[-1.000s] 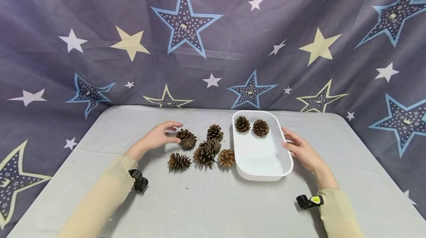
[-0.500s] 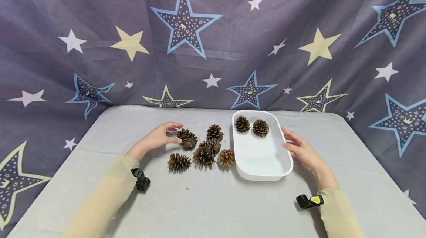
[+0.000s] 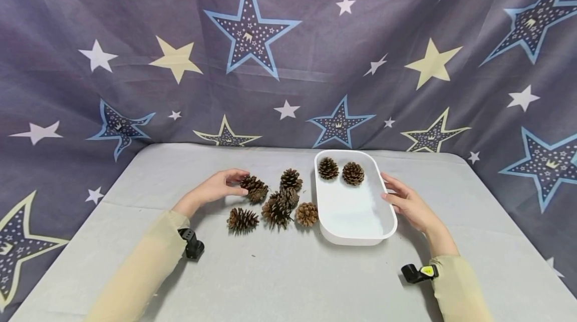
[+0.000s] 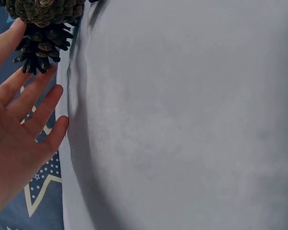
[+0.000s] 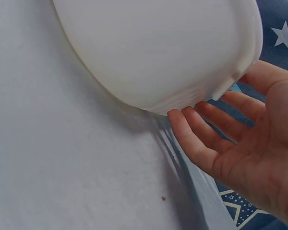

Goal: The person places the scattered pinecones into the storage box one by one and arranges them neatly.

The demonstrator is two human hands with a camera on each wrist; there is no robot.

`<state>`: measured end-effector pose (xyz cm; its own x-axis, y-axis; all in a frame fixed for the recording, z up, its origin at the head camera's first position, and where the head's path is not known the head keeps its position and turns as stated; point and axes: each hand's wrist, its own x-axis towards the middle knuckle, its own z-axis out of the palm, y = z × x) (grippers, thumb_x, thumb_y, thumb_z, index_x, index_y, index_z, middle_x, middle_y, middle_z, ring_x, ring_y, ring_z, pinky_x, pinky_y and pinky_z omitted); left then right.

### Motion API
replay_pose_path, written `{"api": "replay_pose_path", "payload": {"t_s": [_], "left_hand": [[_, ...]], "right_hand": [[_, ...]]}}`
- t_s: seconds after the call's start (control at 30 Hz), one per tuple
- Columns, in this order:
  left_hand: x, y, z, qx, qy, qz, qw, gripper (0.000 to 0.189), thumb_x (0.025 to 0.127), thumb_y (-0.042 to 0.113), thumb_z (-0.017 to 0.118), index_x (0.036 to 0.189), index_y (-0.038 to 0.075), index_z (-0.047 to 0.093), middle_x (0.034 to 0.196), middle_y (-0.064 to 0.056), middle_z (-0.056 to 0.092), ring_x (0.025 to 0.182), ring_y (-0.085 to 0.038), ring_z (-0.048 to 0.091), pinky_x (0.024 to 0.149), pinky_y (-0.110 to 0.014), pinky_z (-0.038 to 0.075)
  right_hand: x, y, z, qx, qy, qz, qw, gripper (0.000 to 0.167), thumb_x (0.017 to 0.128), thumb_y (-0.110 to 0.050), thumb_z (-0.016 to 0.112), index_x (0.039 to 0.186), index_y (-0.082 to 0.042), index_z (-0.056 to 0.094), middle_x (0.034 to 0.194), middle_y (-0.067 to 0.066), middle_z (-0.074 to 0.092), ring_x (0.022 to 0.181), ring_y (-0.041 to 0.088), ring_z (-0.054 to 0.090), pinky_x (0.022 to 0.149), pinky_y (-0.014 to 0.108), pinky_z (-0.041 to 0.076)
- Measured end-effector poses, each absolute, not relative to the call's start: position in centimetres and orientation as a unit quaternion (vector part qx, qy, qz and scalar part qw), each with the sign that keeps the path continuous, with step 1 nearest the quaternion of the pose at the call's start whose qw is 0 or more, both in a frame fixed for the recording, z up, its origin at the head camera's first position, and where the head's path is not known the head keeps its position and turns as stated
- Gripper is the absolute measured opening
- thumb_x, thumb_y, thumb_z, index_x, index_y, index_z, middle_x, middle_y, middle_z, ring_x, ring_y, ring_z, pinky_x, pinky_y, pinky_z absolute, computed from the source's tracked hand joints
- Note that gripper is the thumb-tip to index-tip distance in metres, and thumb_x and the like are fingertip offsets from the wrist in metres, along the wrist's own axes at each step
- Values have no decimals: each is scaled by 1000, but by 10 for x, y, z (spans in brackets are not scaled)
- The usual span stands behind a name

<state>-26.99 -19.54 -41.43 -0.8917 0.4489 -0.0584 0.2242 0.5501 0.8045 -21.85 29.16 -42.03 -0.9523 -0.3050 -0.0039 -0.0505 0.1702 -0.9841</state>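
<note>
My left hand [image 3: 216, 188] pinches a brown pine cone [image 3: 256, 190] at its left end, thumb on the near side and fingers on the far side. In the left wrist view, the thumb and fingertips meet the dark scales of the pine cone [image 4: 42, 47]; another cone shows above it, partly cut off. At right, my right hand [image 3: 412, 207] holds the side of a white plastic box [image 3: 356, 240], thumb at the rim. Its fingertips [image 5: 175, 115] touch the outer wall in the right wrist view. Two pine cones [image 3: 353, 174] lie at the box's far end.
Several more pine cones [image 3: 277, 210] lie clustered between the left hand and the box. One pine cone [image 3: 306, 214] sits against the box's left wall, and another [image 3: 242, 220] lies nearest the left forearm. A star-patterned cloth [image 3: 279, 91] hangs behind the grey table [image 3: 288, 282].
My left hand has shifted slightly right, and its fingers have come in around the cone, which has turned a little and moved slightly rightward. The right hand and box have stayed still.
</note>
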Motion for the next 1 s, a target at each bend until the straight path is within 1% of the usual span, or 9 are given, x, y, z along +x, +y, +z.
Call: {"api": "replay_pose_path", "payload": {"t_s": [0.23,0.53,0.77,0.9,1.0], "left_hand": [[-269,-192,-415,193,869,439,125,66,78,32,70,133,7,43,131,-15,48,116,-32,47,100,-48,37],[-269,-186,-417,205,856,462,111,63,79,25,70,132,5,44,129,-17,49,114,-34,48,99,-50,36],[-268,-182,-417,203,856,463,106,60,77,27,72,129,10,48,124,-13,52,111,-30,50,99,-46,38],[-269,-181,-418,202,856,464,110,62,76,29,72,130,9,48,122,-13,53,110,-30,50,98,-46,37],[-269,-180,-417,199,856,464,110,63,76,29,73,130,9,48,123,-12,52,110,-30,49,99,-46,37]], "right_hand": [[-218,292,-420,-113,759,-634,100,64,92,-11,51,144,-1,15,133,28,29,96,5,57,75,22,52],[-218,292,-419,-114,758,-634,101,64,92,-11,51,144,-1,15,135,30,27,96,5,57,76,22,52],[-218,292,-420,-112,763,-629,101,64,92,-11,52,144,-2,15,134,27,30,96,5,57,75,22,52],[-218,292,-421,-108,765,-627,99,65,92,-12,52,144,-3,16,133,24,31,96,5,57,75,23,52],[-218,292,-421,-107,764,-628,100,65,92,-12,52,145,-3,15,134,25,30,97,5,57,76,23,52]]}}
